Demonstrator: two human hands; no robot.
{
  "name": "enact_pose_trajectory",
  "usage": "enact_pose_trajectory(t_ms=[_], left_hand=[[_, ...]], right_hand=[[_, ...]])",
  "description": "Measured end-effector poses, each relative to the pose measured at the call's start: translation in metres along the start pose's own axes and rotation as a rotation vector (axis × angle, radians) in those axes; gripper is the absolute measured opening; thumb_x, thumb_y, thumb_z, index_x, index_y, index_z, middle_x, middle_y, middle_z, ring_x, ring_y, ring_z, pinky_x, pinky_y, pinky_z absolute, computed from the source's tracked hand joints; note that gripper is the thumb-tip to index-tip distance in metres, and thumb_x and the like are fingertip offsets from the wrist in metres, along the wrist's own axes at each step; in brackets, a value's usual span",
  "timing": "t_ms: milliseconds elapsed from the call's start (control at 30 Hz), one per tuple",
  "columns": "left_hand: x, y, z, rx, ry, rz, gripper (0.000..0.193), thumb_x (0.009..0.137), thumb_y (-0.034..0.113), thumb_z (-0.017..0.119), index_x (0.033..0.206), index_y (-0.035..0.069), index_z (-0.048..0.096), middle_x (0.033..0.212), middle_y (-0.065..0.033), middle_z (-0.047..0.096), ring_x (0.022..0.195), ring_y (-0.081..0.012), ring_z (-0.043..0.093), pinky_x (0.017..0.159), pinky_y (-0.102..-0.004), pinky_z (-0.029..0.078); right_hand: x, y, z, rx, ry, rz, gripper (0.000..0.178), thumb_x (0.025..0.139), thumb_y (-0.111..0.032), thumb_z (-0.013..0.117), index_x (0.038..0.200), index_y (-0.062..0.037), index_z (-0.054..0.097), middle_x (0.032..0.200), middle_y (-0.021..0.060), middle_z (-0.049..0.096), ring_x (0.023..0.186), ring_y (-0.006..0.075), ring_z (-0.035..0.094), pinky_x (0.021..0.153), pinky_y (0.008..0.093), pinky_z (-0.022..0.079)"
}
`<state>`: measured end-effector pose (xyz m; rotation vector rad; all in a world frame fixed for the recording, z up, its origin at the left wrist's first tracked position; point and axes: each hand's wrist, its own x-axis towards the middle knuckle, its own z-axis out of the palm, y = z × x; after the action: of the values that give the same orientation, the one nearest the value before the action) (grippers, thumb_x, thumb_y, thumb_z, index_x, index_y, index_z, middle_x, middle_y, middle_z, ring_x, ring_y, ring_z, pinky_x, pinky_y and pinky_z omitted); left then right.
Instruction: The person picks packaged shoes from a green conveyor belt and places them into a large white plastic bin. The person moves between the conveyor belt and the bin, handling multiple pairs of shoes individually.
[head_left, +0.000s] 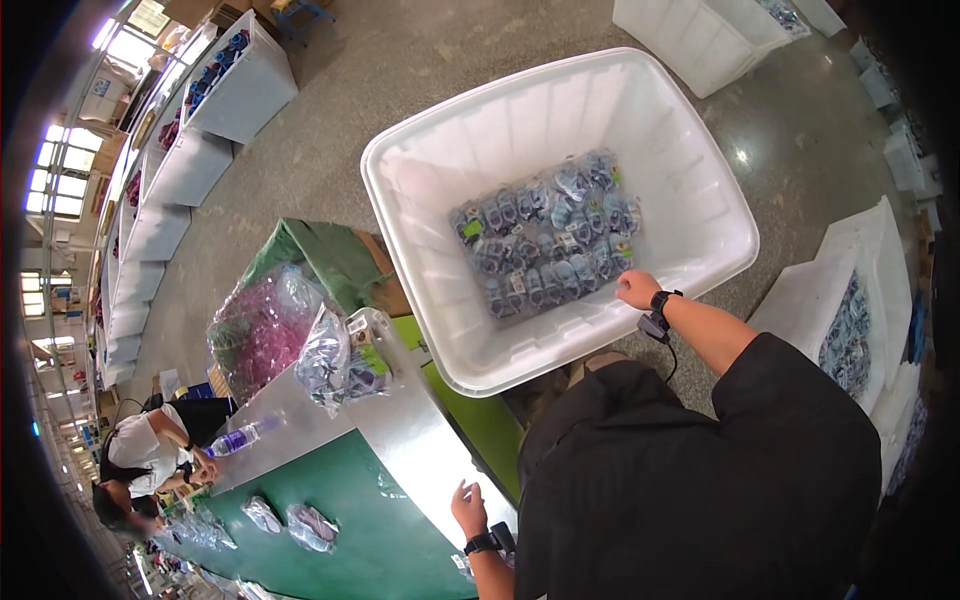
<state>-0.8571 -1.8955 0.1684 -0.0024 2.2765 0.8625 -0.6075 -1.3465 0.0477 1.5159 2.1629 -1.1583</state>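
Note:
A large white plastic bin (570,90) stands in front of me, with rows of small grey-blue shoes in clear bags (550,235) on its bottom. Over the bin's near right side is my right hand (637,290), its fingers curled in and no item showing in them. It is nearest to the bagged shoes at the right end of the rows. Lower left, my left hand (469,508) hovers by the metal edge of the worktable (430,425), fingers loosely bent and apart, holding nothing. Bagged shoes (345,360) with tags lie in a pile at the table's far corner.
Two bagged shoes (312,527) lie on the green mat (390,545). A green sack (315,255) with pink plastic stands behind the table. A co-worker (150,450) is at the left, near a bottle (233,440). More white bins (840,290) flank the floor.

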Motion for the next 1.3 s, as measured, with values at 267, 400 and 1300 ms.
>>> enact_pose_trajectory(t_ms=[267, 400, 1300], left_hand=[[0.009, -0.060, -0.039, -0.081, 0.131, -0.050, 0.039, 0.089, 0.017, 0.062, 0.117, -0.009, 0.058, 0.093, -0.0164, 0.068, 0.069, -0.0169, 0.063, 0.057, -0.0275, 0.052], [0.029, -0.068, -0.088, 0.150, 0.204, 0.029, 0.047, 0.084, 0.028, 0.068, 0.118, -0.004, 0.059, 0.097, -0.0193, 0.070, 0.089, -0.0252, 0.068, 0.080, -0.0341, 0.052], [0.219, -0.234, -0.389, 0.312, 1.053, -0.287, 0.066, 0.082, 0.033, 0.063, 0.137, 0.001, 0.042, 0.144, -0.0215, 0.039, 0.133, -0.0375, 0.036, 0.108, -0.0501, 0.029]], right_hand=[[0.004, -0.028, 0.026, -0.116, 0.079, -0.326, 0.036, 0.076, -0.032, 0.068, 0.100, -0.0046, 0.065, 0.084, 0.0137, 0.064, 0.076, 0.0276, 0.062, 0.069, 0.0393, 0.049], [-0.002, -0.027, 0.060, 0.128, 0.044, -0.390, 0.024, 0.078, -0.022, 0.069, 0.090, -0.0024, 0.062, 0.074, 0.0074, 0.059, 0.069, 0.0174, 0.055, 0.062, 0.0338, 0.046], [-0.124, -0.243, 0.070, -0.380, -0.261, -0.400, 0.030, 0.076, -0.017, 0.070, 0.098, 0.0023, 0.064, 0.070, 0.0081, 0.067, 0.060, 0.0142, 0.063, 0.056, 0.0285, 0.050]])
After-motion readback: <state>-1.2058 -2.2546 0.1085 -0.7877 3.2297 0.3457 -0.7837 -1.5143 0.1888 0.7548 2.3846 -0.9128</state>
